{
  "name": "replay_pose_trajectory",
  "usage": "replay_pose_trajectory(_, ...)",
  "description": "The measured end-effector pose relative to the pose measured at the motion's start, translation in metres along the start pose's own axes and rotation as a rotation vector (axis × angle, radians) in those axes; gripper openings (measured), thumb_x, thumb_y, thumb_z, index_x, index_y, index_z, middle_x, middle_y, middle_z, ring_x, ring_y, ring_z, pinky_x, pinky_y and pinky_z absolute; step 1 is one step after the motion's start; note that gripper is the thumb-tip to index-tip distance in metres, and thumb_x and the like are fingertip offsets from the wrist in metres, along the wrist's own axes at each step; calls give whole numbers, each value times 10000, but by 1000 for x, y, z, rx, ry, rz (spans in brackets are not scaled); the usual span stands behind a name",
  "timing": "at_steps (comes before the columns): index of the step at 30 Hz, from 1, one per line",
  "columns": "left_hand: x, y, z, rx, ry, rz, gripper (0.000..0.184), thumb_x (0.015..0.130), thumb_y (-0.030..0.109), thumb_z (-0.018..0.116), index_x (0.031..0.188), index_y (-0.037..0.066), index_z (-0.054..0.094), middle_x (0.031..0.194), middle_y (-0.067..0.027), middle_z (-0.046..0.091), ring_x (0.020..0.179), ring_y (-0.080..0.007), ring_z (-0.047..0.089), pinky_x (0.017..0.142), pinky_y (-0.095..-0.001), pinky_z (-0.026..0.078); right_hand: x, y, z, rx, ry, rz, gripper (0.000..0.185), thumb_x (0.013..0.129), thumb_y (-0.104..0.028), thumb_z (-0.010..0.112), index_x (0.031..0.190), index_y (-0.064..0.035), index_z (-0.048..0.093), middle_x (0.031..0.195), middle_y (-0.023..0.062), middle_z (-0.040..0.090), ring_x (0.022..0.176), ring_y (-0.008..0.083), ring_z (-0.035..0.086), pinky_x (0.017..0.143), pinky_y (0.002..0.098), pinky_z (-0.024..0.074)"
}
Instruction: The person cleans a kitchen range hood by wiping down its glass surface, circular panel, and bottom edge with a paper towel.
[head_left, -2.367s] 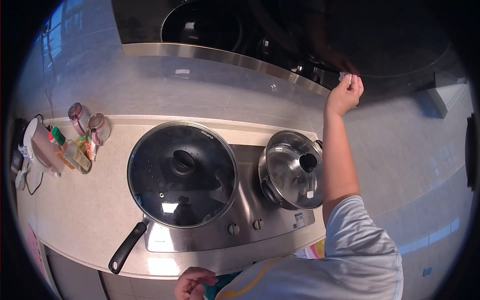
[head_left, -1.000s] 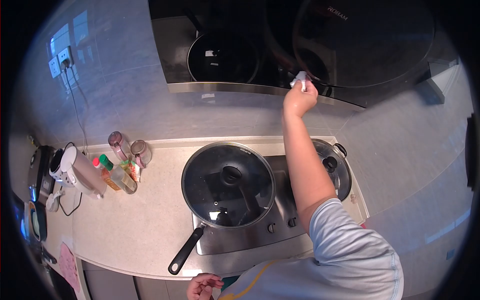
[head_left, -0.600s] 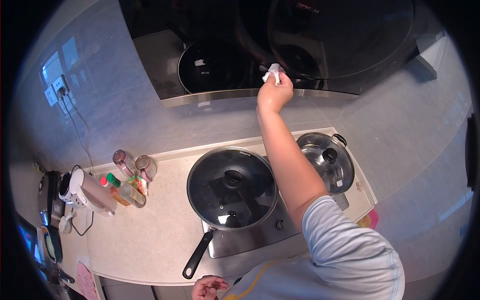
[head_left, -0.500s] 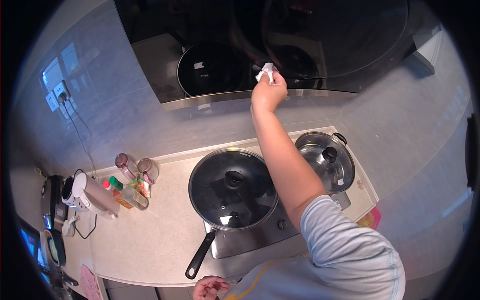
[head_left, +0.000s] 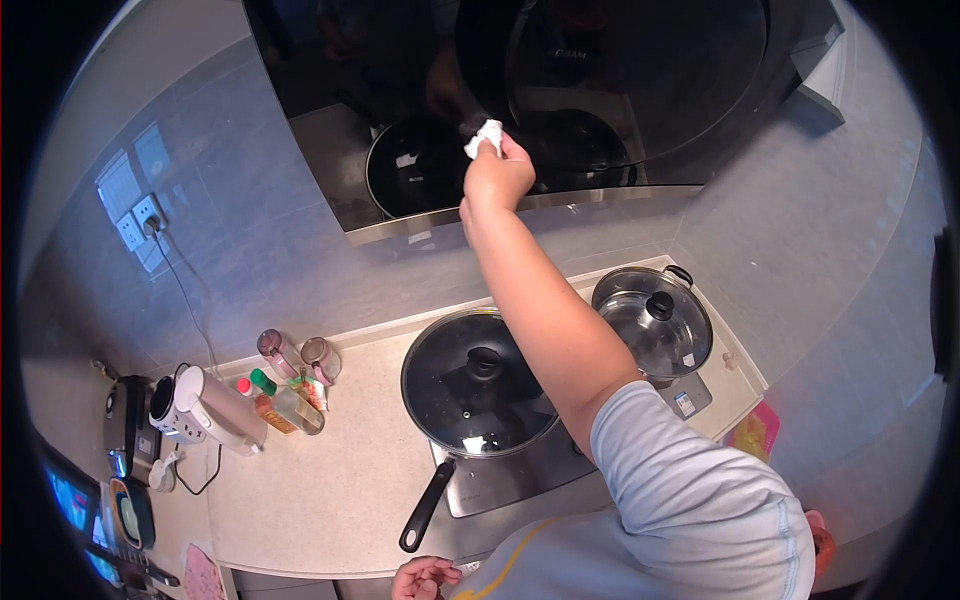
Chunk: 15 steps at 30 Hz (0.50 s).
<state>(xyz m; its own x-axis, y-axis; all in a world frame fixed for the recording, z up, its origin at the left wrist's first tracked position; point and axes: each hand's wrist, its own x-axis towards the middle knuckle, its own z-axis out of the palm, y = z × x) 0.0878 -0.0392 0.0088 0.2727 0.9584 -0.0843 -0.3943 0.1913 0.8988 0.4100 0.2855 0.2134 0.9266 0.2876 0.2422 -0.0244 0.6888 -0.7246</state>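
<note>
My right hand (head_left: 497,178) reaches up with its fingers closed on a crumpled white tissue (head_left: 487,137). It presses the tissue to the glossy black front of the range hood (head_left: 400,90), above the metal lower edge. The black glass mirrors the hand and the pan below. My left hand (head_left: 425,578) is low at the bottom edge, close to my shirt, with fingers loosely bent and apart and nothing visible in them. Under my right forearm, a frying pan with a glass lid (head_left: 455,385) sits on the stove (head_left: 520,480), its black handle pointing toward me.
A lidded glass-topped pot (head_left: 640,335) stands at the right rear of the counter (head_left: 330,490). To the left are sauce bottles (head_left: 297,408), pink-lidded jars (head_left: 318,358), a pale kettle (head_left: 215,408) and a corded wall socket (head_left: 148,215). A pink container (head_left: 757,432) is beyond the right edge.
My right hand has slid left along the hood's black front with the tissue. The camera view has shifted a little. My left hand stays low near my body.
</note>
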Motion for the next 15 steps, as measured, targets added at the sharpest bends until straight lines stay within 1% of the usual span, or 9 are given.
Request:
replay_pose_trajectory(1, -2, 0, -3, 13, 20, -1, 268, 932, 223, 581, 1053, -17, 585, 957, -106, 628, 823, -161, 574, 753, -275, 470, -4, -3, 7, 21, -32, -39, 265, 858, 1, 553, 1112, 63, 599, 1058, 167, 638, 934, 231, 648, 825, 309, 508)
replay_pose_trajectory(2, -4, 1, -6, 25, 41, -3, 270, 930, 223, 585, 1054, -17, 585, 949, -103, 629, 814, -160, 573, 743, -271, 469, -8, -10, 16, 58, -44, -22, 264, 863, 12, 540, 1117, 66, 591, 1062, 168, 636, 936, 226, 647, 829, 303, 507)
replay_pose_trajectory(3, -7, 0, -8, 33, 47, 11, 272, 927, 222, 586, 1057, -17, 586, 942, -100, 629, 806, -160, 573, 736, -271, 469, -20, -31, 21, 99, 2, 80, 250, 869, 20, 527, 1106, 69, 588, 1061, 169, 634, 935, 217, 645, 826, 296, 507)
replay_pose_trajectory(5, -11, 0, -14, 51, 54, 43, 275, 922, 220, 590, 1063, -17, 588, 927, -94, 631, 789, -161, 574, 722, -269, 467, -22, -41, 26, 127, 32, 147, 274, 861, 57, 526, 1126, 97, 581, 1032, 147, 646, 918, 183, 635, 840, 263, 483)
replay_pose_trajectory(8, -16, 3, -19, 53, 87, 58, 266, 916, 207, 588, 1058, -19, 597, 897, -86, 633, 770, -164, 577, 722, -268, 466, -24, -44, 29, 186, -51, 107, 234, 870, 27, 518, 1090, 68, 589, 1058, 158, 631, 927, 208, 640, 821, 296, 510)
replay_pose_trajectory(12, -20, 10, -22, 64, 111, 32, 250, 913, 196, 584, 1039, -18, 606, 885, -86, 637, 777, -170, 583, 722, -270, 467, -23, -57, 42, 257, -72, 156, 258, 865, 54, 527, 1116, 79, 583, 1048, 151, 633, 918, 191, 636, 841, 278, 496)
replay_pose_trajectory(15, -22, 10, -23, 49, 137, 21, 255, 911, 199, 589, 1045, -17, 603, 896, -92, 640, 788, -174, 589, 733, -278, 471, -13, -50, 26, 550, -316, 173, 255, 861, 71, 524, 1109, 84, 583, 1047, 141, 631, 914, 178, 632, 839, 268, 494)
